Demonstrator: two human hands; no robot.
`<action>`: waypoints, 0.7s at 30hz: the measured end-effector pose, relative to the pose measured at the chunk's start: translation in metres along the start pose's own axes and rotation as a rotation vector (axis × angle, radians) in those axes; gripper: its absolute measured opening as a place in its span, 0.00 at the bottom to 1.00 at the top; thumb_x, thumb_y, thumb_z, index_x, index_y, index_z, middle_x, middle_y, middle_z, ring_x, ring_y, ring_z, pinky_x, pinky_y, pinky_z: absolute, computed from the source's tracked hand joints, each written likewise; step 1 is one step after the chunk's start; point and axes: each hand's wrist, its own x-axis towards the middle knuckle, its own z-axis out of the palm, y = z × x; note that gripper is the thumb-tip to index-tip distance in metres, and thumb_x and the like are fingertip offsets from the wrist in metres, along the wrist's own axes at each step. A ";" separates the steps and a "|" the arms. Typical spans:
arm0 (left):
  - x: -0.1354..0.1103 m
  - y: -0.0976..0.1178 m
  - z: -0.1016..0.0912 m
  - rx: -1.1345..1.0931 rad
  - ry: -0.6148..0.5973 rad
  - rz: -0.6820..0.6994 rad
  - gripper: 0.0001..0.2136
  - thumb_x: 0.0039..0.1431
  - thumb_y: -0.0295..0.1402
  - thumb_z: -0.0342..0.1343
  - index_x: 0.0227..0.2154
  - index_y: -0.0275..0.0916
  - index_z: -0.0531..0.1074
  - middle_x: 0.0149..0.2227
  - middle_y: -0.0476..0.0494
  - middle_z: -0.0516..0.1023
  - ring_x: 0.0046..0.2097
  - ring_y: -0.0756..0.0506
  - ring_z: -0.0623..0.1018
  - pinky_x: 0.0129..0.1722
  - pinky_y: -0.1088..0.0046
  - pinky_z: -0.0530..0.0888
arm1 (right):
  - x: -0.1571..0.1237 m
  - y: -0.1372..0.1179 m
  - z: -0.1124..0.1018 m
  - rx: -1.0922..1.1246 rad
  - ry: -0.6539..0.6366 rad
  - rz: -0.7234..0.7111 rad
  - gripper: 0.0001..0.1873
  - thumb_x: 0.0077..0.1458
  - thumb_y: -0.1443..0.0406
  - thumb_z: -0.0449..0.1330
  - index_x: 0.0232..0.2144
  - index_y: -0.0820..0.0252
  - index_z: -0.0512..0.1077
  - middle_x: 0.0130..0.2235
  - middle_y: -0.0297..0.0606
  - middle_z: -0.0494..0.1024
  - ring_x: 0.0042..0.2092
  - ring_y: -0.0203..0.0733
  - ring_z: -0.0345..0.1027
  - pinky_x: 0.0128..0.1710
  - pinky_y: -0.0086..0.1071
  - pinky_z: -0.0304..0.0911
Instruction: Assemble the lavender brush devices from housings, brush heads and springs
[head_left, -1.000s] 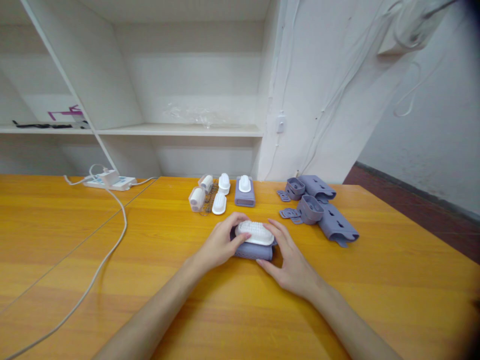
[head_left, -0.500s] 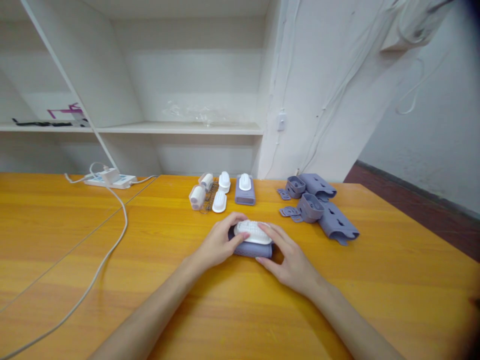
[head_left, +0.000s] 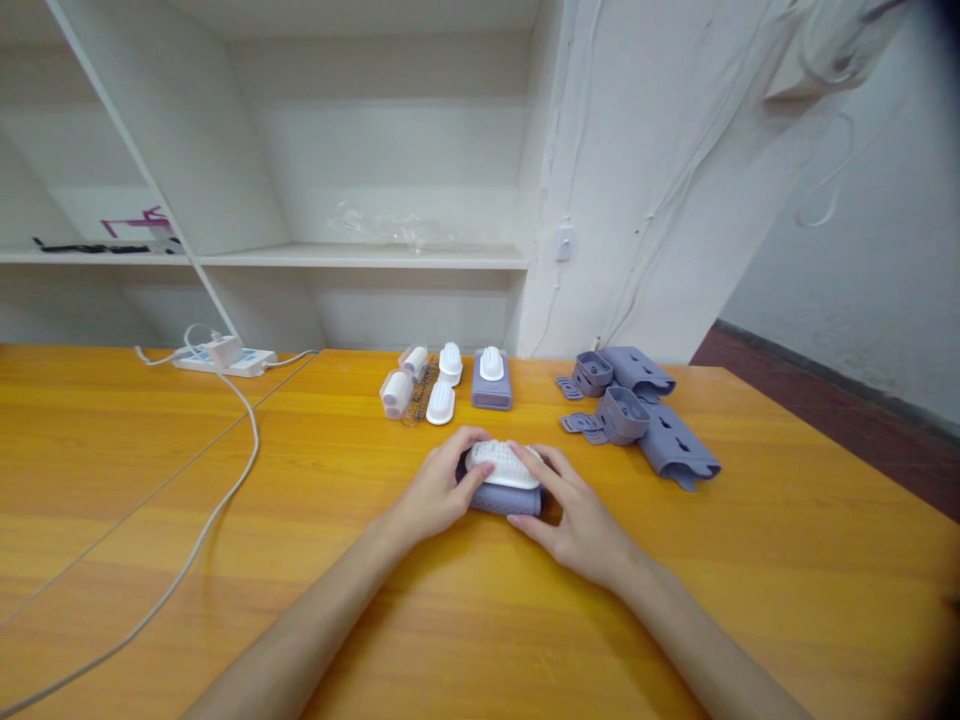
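Note:
My left hand [head_left: 441, 482] is closed round the left end of a white oval plastic cover with a bumpy surface [head_left: 504, 465], its thumb on the near edge. The cover lies on top of a purple-grey plastic housing [head_left: 507, 499] near the middle of the table. From the other side, my right hand [head_left: 581, 512] grips both parts, fingers on the cover and thumb low by the housing. Behind my hands stands a similar purple-grey housing [head_left: 492, 394] with a white oval piece [head_left: 491, 364] on its top. My fingers hide both ends of the held parts.
White ribbed covers [head_left: 440, 403], metal springs [head_left: 422, 390] and clear-and-white pieces [head_left: 396, 393] lie at the back. Purple-grey shells [head_left: 678, 444], cups [head_left: 622, 415] and flat plates [head_left: 581, 423] sit back right. A power strip [head_left: 244, 362] and a white cable [head_left: 253, 440] are at left.
My right hand's fingers have shifted slightly left across the white cover. Otherwise the grip and the parts look much the same, with a small shift of the whole view.

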 end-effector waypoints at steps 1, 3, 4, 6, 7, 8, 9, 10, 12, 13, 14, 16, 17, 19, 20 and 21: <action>0.000 -0.001 0.000 0.003 0.001 -0.003 0.12 0.59 0.34 0.49 0.45 0.40 0.64 0.44 0.44 0.74 0.45 0.45 0.73 0.46 0.70 0.67 | 0.000 0.000 0.000 -0.003 -0.002 -0.001 0.39 0.49 0.65 0.61 0.61 0.44 0.50 0.55 0.37 0.60 0.56 0.46 0.58 0.57 0.42 0.55; 0.000 -0.002 -0.001 0.019 0.003 -0.002 0.12 0.59 0.34 0.48 0.45 0.40 0.64 0.43 0.44 0.74 0.45 0.45 0.73 0.46 0.70 0.67 | 0.000 0.000 0.001 -0.011 -0.003 0.000 0.40 0.49 0.65 0.61 0.61 0.44 0.50 0.55 0.37 0.60 0.55 0.46 0.58 0.57 0.42 0.55; 0.000 -0.003 -0.001 0.028 0.005 0.001 0.12 0.59 0.34 0.48 0.46 0.40 0.64 0.44 0.44 0.73 0.45 0.45 0.73 0.46 0.70 0.67 | 0.001 0.000 0.001 -0.014 -0.003 0.001 0.40 0.49 0.65 0.61 0.61 0.44 0.49 0.55 0.38 0.60 0.55 0.46 0.58 0.57 0.42 0.55; 0.000 -0.002 -0.001 0.041 0.001 0.008 0.13 0.59 0.34 0.48 0.47 0.41 0.64 0.46 0.43 0.73 0.47 0.44 0.72 0.47 0.69 0.67 | 0.001 0.000 0.001 -0.016 0.000 0.002 0.41 0.48 0.66 0.61 0.62 0.45 0.49 0.56 0.38 0.60 0.56 0.46 0.57 0.57 0.43 0.54; 0.000 -0.002 -0.001 0.045 -0.004 0.012 0.13 0.60 0.34 0.48 0.47 0.41 0.64 0.47 0.42 0.72 0.48 0.44 0.72 0.48 0.69 0.66 | 0.001 -0.001 0.001 -0.014 0.002 0.001 0.41 0.48 0.66 0.61 0.62 0.45 0.48 0.56 0.38 0.59 0.56 0.46 0.57 0.58 0.43 0.54; 0.000 -0.001 -0.001 0.051 -0.010 0.016 0.14 0.60 0.35 0.48 0.48 0.41 0.63 0.48 0.42 0.72 0.48 0.44 0.71 0.49 0.68 0.66 | 0.001 -0.001 0.001 -0.012 0.004 -0.002 0.41 0.48 0.66 0.61 0.62 0.44 0.49 0.57 0.38 0.59 0.57 0.46 0.56 0.58 0.43 0.53; -0.001 -0.001 -0.001 0.058 -0.019 0.021 0.14 0.60 0.35 0.48 0.48 0.41 0.63 0.48 0.42 0.72 0.49 0.44 0.71 0.50 0.68 0.66 | 0.000 -0.001 0.001 -0.010 0.005 -0.003 0.41 0.49 0.66 0.61 0.62 0.44 0.49 0.57 0.37 0.59 0.57 0.46 0.56 0.58 0.43 0.53; -0.002 0.000 0.000 0.068 -0.026 0.028 0.15 0.59 0.36 0.50 0.49 0.41 0.63 0.48 0.42 0.71 0.49 0.44 0.71 0.50 0.67 0.65 | 0.000 -0.001 0.001 -0.008 0.004 -0.003 0.40 0.49 0.66 0.61 0.62 0.44 0.49 0.58 0.37 0.58 0.58 0.46 0.55 0.59 0.42 0.52; -0.003 0.000 0.000 0.087 -0.032 0.047 0.19 0.56 0.38 0.54 0.50 0.41 0.62 0.49 0.42 0.70 0.50 0.43 0.70 0.51 0.66 0.65 | -0.001 -0.001 0.001 -0.004 0.007 0.001 0.40 0.50 0.65 0.60 0.62 0.45 0.48 0.59 0.37 0.58 0.58 0.46 0.55 0.59 0.43 0.52; -0.004 0.000 0.001 0.093 -0.033 0.054 0.21 0.54 0.38 0.56 0.51 0.42 0.62 0.50 0.41 0.70 0.51 0.43 0.69 0.52 0.66 0.64 | -0.002 -0.001 0.001 -0.001 0.012 0.003 0.41 0.50 0.65 0.60 0.62 0.45 0.46 0.59 0.37 0.59 0.58 0.46 0.55 0.58 0.44 0.52; -0.004 0.000 0.002 0.092 -0.030 0.058 0.23 0.53 0.38 0.57 0.51 0.42 0.63 0.50 0.41 0.69 0.51 0.42 0.69 0.52 0.65 0.64 | -0.002 -0.001 0.001 0.004 0.021 0.003 0.42 0.50 0.65 0.60 0.62 0.45 0.45 0.59 0.37 0.59 0.58 0.46 0.55 0.58 0.45 0.53; -0.005 0.000 0.004 0.073 -0.013 0.055 0.23 0.52 0.38 0.58 0.51 0.42 0.63 0.51 0.41 0.69 0.52 0.41 0.68 0.53 0.64 0.63 | -0.003 -0.001 0.001 0.014 0.041 -0.004 0.43 0.50 0.65 0.60 0.63 0.45 0.42 0.59 0.38 0.60 0.59 0.47 0.55 0.58 0.46 0.53; -0.006 -0.001 0.005 0.059 -0.005 0.051 0.22 0.53 0.37 0.57 0.51 0.42 0.63 0.51 0.40 0.69 0.52 0.41 0.68 0.53 0.64 0.63 | -0.004 -0.001 0.002 0.016 0.046 -0.008 0.43 0.51 0.65 0.60 0.63 0.45 0.42 0.59 0.37 0.60 0.59 0.47 0.55 0.58 0.47 0.53; -0.007 -0.001 0.007 0.033 0.011 0.041 0.22 0.53 0.36 0.57 0.52 0.41 0.63 0.51 0.40 0.69 0.52 0.41 0.68 0.54 0.63 0.63 | -0.004 -0.001 0.002 0.011 0.043 -0.016 0.42 0.51 0.65 0.59 0.63 0.44 0.44 0.60 0.37 0.59 0.59 0.46 0.54 0.59 0.46 0.52; -0.007 -0.001 0.008 0.020 0.017 0.033 0.22 0.53 0.35 0.57 0.51 0.41 0.63 0.51 0.40 0.69 0.52 0.42 0.68 0.54 0.64 0.63 | -0.004 0.000 0.003 0.004 0.036 -0.017 0.40 0.51 0.65 0.59 0.62 0.44 0.45 0.60 0.36 0.58 0.60 0.46 0.54 0.59 0.45 0.52; -0.007 -0.001 0.009 0.007 0.021 0.022 0.22 0.53 0.35 0.57 0.51 0.41 0.63 0.51 0.41 0.69 0.52 0.42 0.69 0.53 0.64 0.64 | -0.004 0.000 0.003 -0.003 0.031 -0.017 0.39 0.51 0.65 0.59 0.62 0.44 0.47 0.60 0.36 0.58 0.60 0.46 0.53 0.59 0.45 0.51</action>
